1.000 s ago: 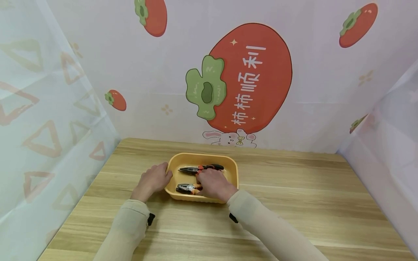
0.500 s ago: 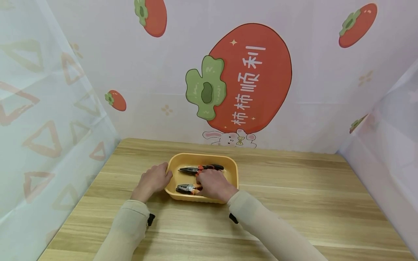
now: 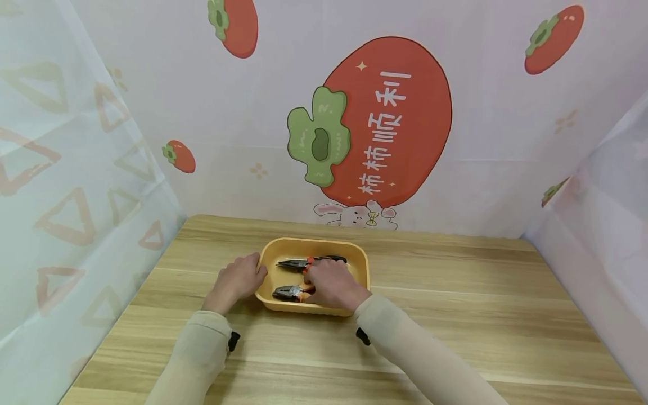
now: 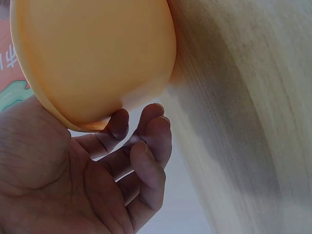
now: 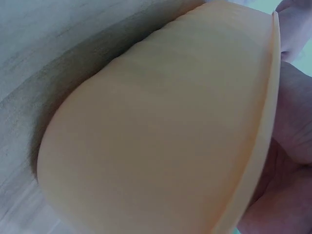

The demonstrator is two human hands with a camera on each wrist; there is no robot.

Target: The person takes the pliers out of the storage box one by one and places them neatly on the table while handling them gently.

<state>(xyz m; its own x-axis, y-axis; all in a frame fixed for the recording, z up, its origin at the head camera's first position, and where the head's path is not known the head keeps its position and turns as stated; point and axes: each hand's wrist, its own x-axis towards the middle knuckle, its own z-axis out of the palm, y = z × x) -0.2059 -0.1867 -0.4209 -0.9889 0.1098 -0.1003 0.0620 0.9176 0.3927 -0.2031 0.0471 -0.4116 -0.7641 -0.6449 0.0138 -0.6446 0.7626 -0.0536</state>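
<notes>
A yellow plastic box (image 3: 274, 275) stands on the table, with two pairs of pliers inside. Long-nose pliers (image 3: 293, 264) lie toward its far side, their jaws pointing left. Nearer the front wall are combination pliers (image 3: 287, 292) with orange handles. My left hand (image 3: 240, 277) holds the box's left rim; the left wrist view shows its fingers curled by the box wall (image 4: 107, 53). Reaching into the box, my right hand (image 3: 331, 284) grips the combination pliers by the handles, which it mostly hides. In the right wrist view the outer box wall (image 5: 146, 131) blocks the fingertips.
Wood-grain table (image 3: 455, 315) surface extends around the box. A printed backdrop (image 3: 228, 112) rises at the table's back edge, and sheets hang at the left (image 3: 61, 225) and right (image 3: 602, 225) sides.
My right hand shifts slightly upward and covers more of the long-nose pliers' handles. The combination pliers' head has turned slightly. My left hand and the box stay in place.
</notes>
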